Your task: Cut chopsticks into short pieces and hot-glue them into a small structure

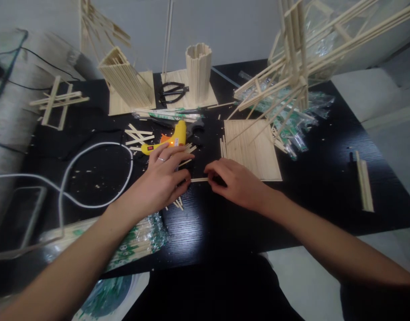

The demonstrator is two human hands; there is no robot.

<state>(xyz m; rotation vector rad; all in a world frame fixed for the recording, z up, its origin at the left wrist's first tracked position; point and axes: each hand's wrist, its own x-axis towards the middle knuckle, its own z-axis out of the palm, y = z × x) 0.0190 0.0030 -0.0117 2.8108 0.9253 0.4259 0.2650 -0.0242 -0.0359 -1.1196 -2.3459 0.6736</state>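
A thin wooden stick [200,179] spans the gap between my hands, low over the black table. My right hand [236,182] pinches its right part, fingers curled. At the stick's left end, the thumb and fingers of my left hand [164,176] close on it; a ring is on one finger. Just beyond that hand lies a yellow hot glue gun [178,134] with a small lit light. Short loose sticks [188,150] lie partly under the left hand. Beside my right hand is a flat panel of sticks [253,149], its near left corner hidden.
A stick tower [198,73] and a tilted stick box [126,80] stand at the back. Black-handled scissors [174,92] lie between them. A tall stick frame [301,67] rises at right. A white cable [91,206] loops at left; bagged sticks [138,243] lie near me.
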